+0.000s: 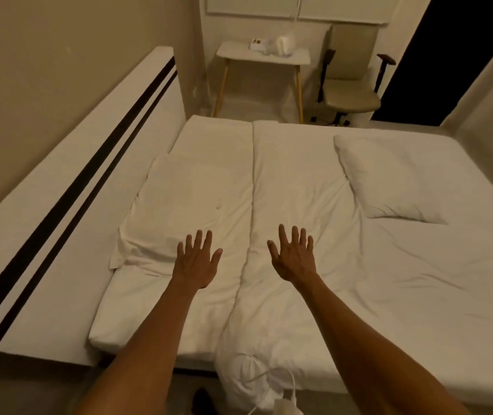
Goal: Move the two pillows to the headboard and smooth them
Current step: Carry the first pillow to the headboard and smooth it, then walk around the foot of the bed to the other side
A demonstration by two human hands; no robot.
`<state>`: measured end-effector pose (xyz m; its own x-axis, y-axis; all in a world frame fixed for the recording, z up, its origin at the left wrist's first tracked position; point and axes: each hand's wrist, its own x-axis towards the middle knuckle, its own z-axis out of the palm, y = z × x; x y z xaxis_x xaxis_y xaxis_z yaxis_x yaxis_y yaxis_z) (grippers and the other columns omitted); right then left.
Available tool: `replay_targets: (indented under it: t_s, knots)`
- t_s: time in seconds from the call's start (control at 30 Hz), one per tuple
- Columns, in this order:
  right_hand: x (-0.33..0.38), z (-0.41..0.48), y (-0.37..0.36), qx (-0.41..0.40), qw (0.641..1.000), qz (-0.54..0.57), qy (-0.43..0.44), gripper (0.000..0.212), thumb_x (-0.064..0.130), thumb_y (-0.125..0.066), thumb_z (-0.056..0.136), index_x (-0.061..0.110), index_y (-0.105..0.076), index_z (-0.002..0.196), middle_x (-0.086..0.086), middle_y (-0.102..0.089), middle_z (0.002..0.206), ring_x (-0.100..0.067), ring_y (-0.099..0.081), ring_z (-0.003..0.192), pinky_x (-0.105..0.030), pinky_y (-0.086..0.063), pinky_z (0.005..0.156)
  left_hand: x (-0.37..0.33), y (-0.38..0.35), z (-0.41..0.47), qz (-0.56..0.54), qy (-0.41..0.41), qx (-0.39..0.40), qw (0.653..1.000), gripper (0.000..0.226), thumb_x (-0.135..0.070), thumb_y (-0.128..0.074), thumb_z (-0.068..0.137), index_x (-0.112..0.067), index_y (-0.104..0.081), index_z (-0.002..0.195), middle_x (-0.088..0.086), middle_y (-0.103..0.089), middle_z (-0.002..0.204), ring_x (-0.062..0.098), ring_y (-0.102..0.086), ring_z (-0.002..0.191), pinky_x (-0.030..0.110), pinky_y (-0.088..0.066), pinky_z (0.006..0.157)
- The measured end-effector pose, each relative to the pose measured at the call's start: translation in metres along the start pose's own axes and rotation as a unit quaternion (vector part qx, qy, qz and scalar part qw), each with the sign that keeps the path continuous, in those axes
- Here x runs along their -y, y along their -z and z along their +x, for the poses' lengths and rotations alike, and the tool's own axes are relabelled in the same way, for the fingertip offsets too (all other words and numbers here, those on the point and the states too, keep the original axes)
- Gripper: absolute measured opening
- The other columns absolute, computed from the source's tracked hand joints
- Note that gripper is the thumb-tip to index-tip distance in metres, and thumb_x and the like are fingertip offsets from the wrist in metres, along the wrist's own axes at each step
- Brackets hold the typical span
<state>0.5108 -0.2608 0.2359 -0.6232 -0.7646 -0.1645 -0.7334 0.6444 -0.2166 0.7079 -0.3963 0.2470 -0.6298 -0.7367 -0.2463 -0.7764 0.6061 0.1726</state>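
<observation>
Beside headboard [68, 187], flat creased pillow [179, 205], plump pillow [395, 178] well apart

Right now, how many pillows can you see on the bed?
2: a flat pillow beside the headboard on the left, and a plump pillow on the right side of the bed.
</observation>
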Motion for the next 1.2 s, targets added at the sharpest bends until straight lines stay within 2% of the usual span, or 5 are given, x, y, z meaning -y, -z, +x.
replay_targets:
  t_s: [0.23,0.43,0.63,0.97,1.2]
  knots:
    - [-0.114,-0.051,0.023,-0.017,0.999,0.013,-0.029,0.066,0.056,-0.015,0.101,0.022,-0.008,0.158,-0.016,-0.012,0.164,-0.037,-0.003,0.151,-0.052,-0.002,0.123,-0.122,-0.018,-0.022,-0.009,-0.040,0.003,0.999,0.065,-0.052,-0.018,0.102,-0.019,-0.005,0.157,0.008,-0.005,0.166,0.032,-0.006,0.152,0.049,-0.005,0.124]
    - [-0.231,-0.105,0.047,-0.040,0.993,0.009,-0.111,0.066,0.055,-0.017,0.102,0.020,-0.011,0.158,-0.017,-0.015,0.163,-0.038,-0.006,0.151,-0.053,-0.004,0.122,-0.229,-0.041,-0.039,-0.002,-0.097,0.019,0.995,0.065,-0.052,-0.017,0.102,-0.021,-0.002,0.157,0.007,-0.004,0.166,0.031,-0.006,0.153,0.048,-0.005,0.124]
    - [-0.323,-0.156,0.067,-0.071,0.973,0.039,-0.214,0.066,0.055,-0.016,0.102,0.020,-0.009,0.158,-0.017,-0.013,0.164,-0.037,-0.003,0.151,-0.052,-0.002,0.122,-0.331,-0.052,-0.045,0.039,-0.198,0.043,0.978,0.065,-0.052,-0.017,0.102,-0.020,0.000,0.157,0.007,-0.002,0.166,0.030,-0.004,0.153,0.047,-0.004,0.124]
    - [-0.447,-0.273,0.092,-0.107,0.910,0.069,-0.395,0.066,0.056,-0.012,0.102,0.023,-0.002,0.158,-0.014,-0.003,0.165,-0.033,0.005,0.152,-0.050,0.007,0.122,-0.532,-0.079,-0.070,0.073,-0.399,0.074,0.911,0.067,-0.054,-0.017,0.102,-0.021,0.000,0.157,0.007,-0.001,0.166,0.032,-0.004,0.153,0.048,-0.005,0.124]
    - [-0.522,-0.352,0.116,-0.163,0.846,0.077,-0.502,0.066,0.057,-0.014,0.101,0.023,-0.007,0.158,-0.016,-0.009,0.164,-0.035,0.001,0.152,-0.052,0.002,0.123,-0.653,-0.107,-0.117,0.109,-0.517,0.096,0.843,0.067,-0.054,-0.014,0.101,-0.021,0.004,0.157,0.007,0.002,0.166,0.031,0.000,0.153,0.047,-0.003,0.124]
